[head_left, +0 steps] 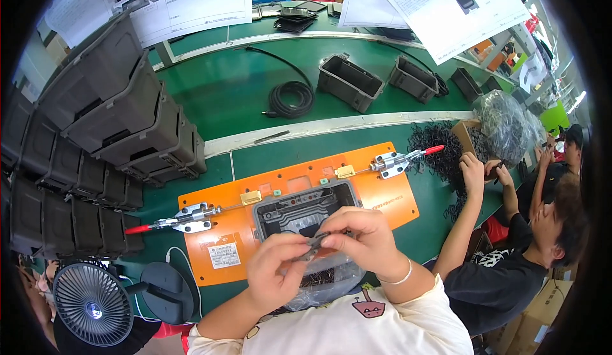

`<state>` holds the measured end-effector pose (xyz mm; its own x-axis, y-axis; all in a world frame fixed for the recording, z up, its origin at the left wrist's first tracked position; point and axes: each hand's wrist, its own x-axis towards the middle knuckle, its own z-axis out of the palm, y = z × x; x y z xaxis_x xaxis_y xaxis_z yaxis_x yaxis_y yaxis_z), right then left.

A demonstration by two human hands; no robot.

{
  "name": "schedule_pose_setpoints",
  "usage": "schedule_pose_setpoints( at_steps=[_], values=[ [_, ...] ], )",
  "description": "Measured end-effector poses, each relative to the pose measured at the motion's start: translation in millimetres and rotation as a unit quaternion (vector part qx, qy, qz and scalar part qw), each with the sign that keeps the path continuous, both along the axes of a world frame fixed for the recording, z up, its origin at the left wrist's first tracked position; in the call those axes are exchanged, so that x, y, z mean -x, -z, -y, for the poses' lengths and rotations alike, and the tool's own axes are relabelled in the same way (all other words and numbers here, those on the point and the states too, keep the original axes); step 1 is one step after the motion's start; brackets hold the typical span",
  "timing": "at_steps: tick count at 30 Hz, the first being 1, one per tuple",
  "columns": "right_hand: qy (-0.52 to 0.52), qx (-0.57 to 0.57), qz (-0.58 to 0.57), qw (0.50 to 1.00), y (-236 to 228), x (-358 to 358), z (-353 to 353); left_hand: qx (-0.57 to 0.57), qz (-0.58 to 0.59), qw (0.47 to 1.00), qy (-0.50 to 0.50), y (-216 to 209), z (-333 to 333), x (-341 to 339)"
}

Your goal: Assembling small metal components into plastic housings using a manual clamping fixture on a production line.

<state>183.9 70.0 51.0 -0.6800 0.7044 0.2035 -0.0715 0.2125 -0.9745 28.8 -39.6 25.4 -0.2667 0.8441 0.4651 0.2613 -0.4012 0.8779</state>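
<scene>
Between the fingertips of both hands is a small dark grey plastic part (313, 245); its exact kind is too small to tell. My left hand (277, 267) pinches its left end, and my right hand (363, 239) grips the other side. Both hands hover over the near edge of a dark grey plastic box (305, 209), which sits open side up in an orange fixture plate (287, 183). The fixture carries a toggle clamp with a red handle at its left (191, 218) and another toggle clamp (394, 163) at its right. My hands hide the box's near side.
Stacked grey boxes (127, 112) rise at the left, with a desk fan (94, 304) below. Farther back lie a coiled black cable (290, 98) and grey boxes (350, 82). Black strips (440, 151) pile at the right, where a co-worker (503, 278) reaches in. A clear bag (325, 285) lies before me.
</scene>
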Motion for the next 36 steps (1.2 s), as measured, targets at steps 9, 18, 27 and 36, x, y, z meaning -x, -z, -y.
schedule_pose_setpoints(
  at_steps=[9,18,27,36],
  values=[
    [0.071,-0.246,0.176,0.950,2.1,16.6,-98.7,0.067,-0.043,0.996,-0.037,12.3,-7.9,20.9],
    [0.047,-0.081,0.219,0.971,22.6,25.3,-108.6,0.064,0.106,0.992,-0.035,25.2,-7.5,13.1],
    [-0.039,-0.004,0.284,0.958,17.3,24.9,-135.6,0.053,-0.033,0.997,-0.052,18.6,-11.2,18.0],
    [0.071,-0.202,0.240,0.947,18.5,22.9,-99.5,0.031,0.015,0.997,-0.065,20.4,-14.6,18.3]
  ],
)
